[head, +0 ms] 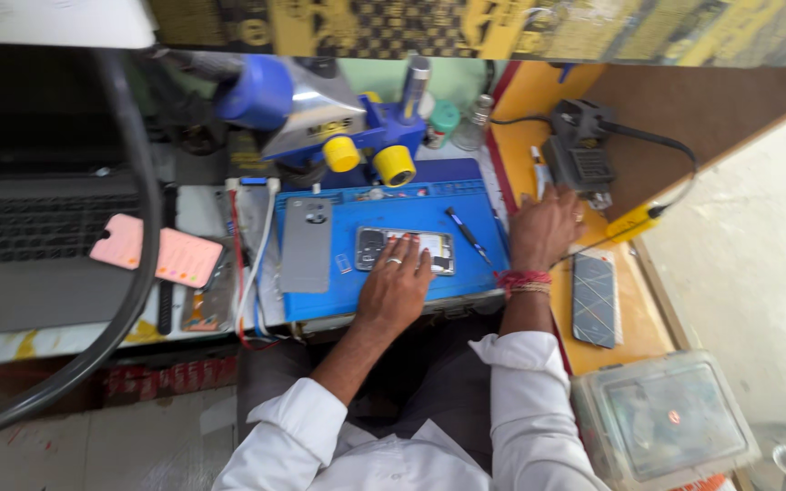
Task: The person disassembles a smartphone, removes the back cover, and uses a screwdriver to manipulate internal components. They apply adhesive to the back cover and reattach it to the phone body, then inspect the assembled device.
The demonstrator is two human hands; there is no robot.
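Blue silicone work mat [466, 264] carries the opened flat phone body [429, 247], thin, light and fragile; its side edges look safest to hold. The left hand [397, 282] presses flat on it, gripping nothing. The right hand [546, 227] rests spread, empty, beside the mat.

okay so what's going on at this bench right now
A person sits at a repair bench. Their left hand rests on an opened phone lying on a blue work mat. Their right hand lies flat at the mat's right edge, holding nothing. A grey phone back and a dark tool lie on the mat.
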